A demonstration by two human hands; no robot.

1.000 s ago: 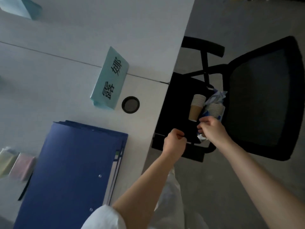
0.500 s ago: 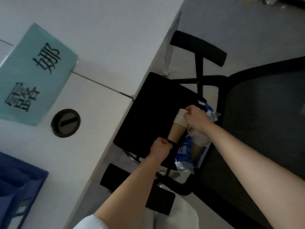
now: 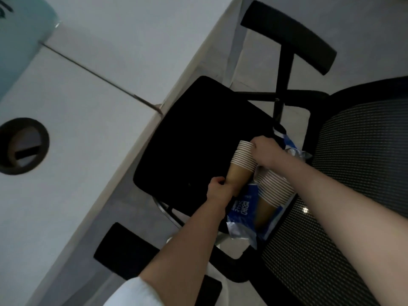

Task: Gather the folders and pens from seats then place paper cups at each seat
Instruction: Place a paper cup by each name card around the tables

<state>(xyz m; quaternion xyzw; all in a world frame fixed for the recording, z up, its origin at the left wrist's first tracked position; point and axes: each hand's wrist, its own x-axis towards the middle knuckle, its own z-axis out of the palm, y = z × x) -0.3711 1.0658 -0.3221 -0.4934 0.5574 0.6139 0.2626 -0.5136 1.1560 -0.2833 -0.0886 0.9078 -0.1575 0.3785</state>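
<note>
1. Head view, cups: we see a nested stack of paper cups (image 3: 240, 164) lying on the black seat of the chair (image 3: 194, 138), pushed partly under the worktop (image 3: 92, 89). Our left hand (image 3: 218, 192) has its fingers closed round the brown base end of the stack, and our right hand (image 3: 265, 153) has its fingers pinched on the ribbed rims at the top end.

2. Head view, handling: we judge these cups light, thin-walled and easy to crush, and nested ones tend to stick together. Holding the base firmly and peeling one rim loose with the fingertips looks the gentlest way; squeezing the middle would dent them.

3. Head view, containers: a torn blue plastic sleeve (image 3: 245, 208) lies beside the free stack, against the mesh backrest. A second stack of cups (image 3: 273, 191) sits partly inside it, rims out of the open end. We cannot count the cups in either stack.

4. Head view, rest: no folder or pen shows here, and we see no cup set out on the worktop yet.
</note>
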